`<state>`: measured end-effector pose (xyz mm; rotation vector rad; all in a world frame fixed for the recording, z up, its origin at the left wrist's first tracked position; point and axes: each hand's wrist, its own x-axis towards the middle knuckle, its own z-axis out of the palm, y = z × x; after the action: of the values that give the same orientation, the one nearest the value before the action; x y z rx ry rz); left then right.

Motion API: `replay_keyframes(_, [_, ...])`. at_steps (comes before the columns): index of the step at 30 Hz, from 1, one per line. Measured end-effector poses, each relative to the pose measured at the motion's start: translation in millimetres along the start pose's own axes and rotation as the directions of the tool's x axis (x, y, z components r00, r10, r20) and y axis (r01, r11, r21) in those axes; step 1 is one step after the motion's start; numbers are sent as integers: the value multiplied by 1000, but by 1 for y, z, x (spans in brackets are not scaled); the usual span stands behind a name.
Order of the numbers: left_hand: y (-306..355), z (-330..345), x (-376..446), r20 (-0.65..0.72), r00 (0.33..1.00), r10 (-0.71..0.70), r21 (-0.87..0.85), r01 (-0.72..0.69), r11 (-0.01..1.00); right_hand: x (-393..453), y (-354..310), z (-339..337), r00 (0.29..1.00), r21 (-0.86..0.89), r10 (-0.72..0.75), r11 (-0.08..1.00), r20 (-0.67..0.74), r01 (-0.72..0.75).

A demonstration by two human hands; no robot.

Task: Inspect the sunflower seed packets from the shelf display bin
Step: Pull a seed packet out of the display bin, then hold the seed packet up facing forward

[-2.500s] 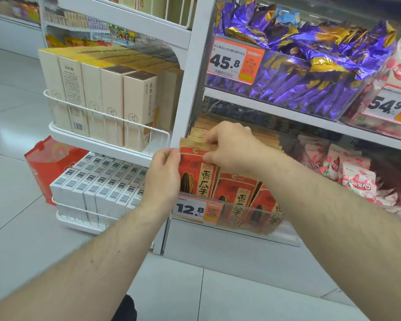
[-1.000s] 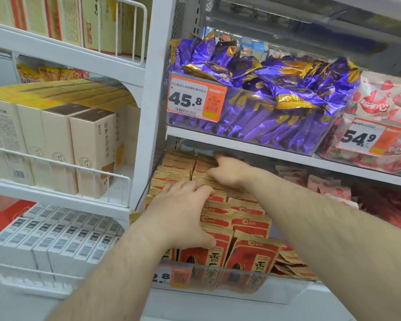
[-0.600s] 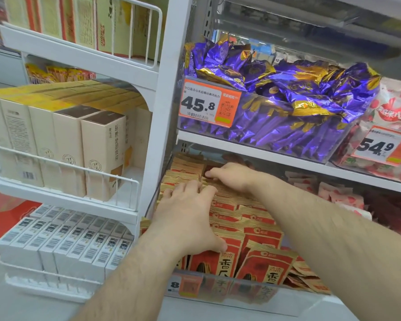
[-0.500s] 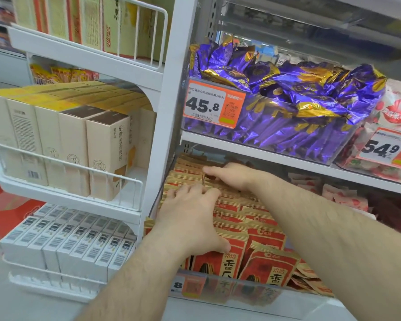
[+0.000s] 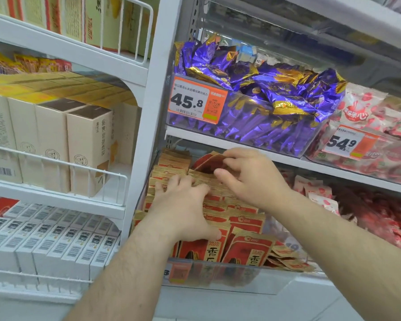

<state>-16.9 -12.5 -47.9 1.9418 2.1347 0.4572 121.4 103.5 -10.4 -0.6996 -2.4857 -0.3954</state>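
1. Sunflower seed packets (image 5: 248, 249), red and gold, standing upright in rows inside the clear display bin (image 5: 229, 278) on the lower shelf.
2. Right hand (image 5: 250, 179), nearer the back of the bin, pinching one packet (image 5: 206, 162) tilted up out of the rear row.
3. Left hand (image 5: 185, 209) spread flat, fingers straight, pressing on the packet tops just in front.
4. Lifted packet directly ahead of the right hand's fingertips, long edge running left to right.

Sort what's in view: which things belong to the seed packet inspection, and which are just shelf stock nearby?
In the job:
red and gold sunflower seed packets
clear plastic display bin
left hand
right hand

Just nearby:
purple foil candy bags
beige cardboard cartons
white barcoded boxes
pink-and-white candy packs
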Motion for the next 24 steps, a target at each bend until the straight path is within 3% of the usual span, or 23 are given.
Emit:
replay_keyframes(3, [8,-1,-4,-127,992,28,-119,-43,992,-17,4,-15,916,-16,9,1000,-402,-17])
replay_keyframes(5, [17,0,-8,-296,954,56,-220,-125,967,-26,1,-28,842,59,108,994,-529,-91])
replay_keyframes(10, [41,0,-27,-585,810,24,-407,-320,856,-46,-14,-77,703,208,232,971,-672,-121])
replay_keyframes(13, [56,-10,-42,-662,749,-26,-451,-371,812,-58,-19,-103,706,316,308,941,-638,-125])
replay_keyframes(15, [68,-15,-51,-597,802,-23,-539,-379,752,-69,-21,-111,745,469,409,871,-527,-147])
replay_keyframes(19, [84,-3,-56,-295,955,29,-730,-245,638,-90,-22,-113,793,699,545,678,-272,-226])
replay_keyframes(22, [89,13,-56,-64,991,120,-801,-123,585,-108,-23,-106,785,717,593,624,-179,-309])
replay_keyframes(24, [91,25,-56,50,986,160,-852,-41,522,-124,-24,-96,737,668,637,651,-225,-359])
